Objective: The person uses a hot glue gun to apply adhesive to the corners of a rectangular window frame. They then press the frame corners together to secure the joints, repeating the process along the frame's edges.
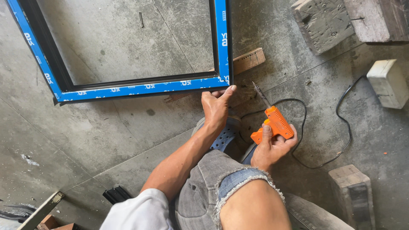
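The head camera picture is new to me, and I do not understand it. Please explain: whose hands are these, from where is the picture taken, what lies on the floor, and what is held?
There is one picture, taken by a camera worn on a person's head, looking down at their own arms and knee. No machine is here, only two bare hands.

The left hand reaches forward and touches the lower right corner of a frame, which is dark with blue protective film and lies flat on the concrete floor. The right hand grips an orange electric drill; its bit points toward that corner. A black cable curls across the floor.

Around them lie wooden blocks, a pale block and a small wood strip under the frame's corner.
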